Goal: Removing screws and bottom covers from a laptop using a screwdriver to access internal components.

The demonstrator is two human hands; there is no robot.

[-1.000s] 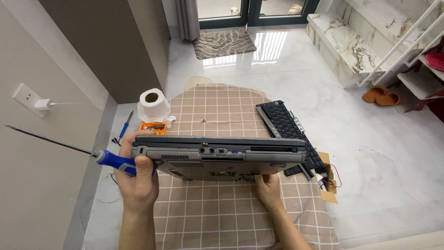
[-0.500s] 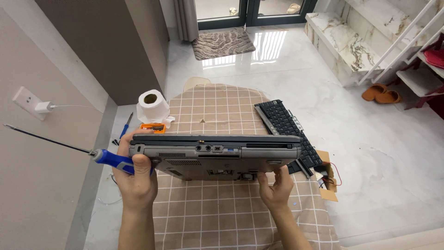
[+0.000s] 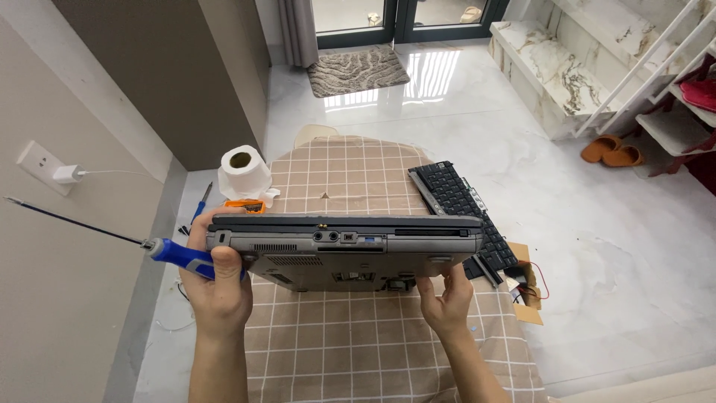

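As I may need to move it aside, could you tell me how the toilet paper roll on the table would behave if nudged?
The toilet paper roll stands upright on its flat end, so it probably slides or tips rather than rolls. It looks light, so a slight push should shift it. Once tipped near the table edge, it could roll off.

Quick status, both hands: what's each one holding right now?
Left hand: closed on the blue screwdriver and the laptop edge.
Right hand: gripping the laptop's underside.

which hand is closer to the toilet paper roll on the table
Left. The left hand, holding the blue-handled screwdriver against the laptop, sits just below the toilet paper roll. The right hand supports the laptop's other end, well off to the right.
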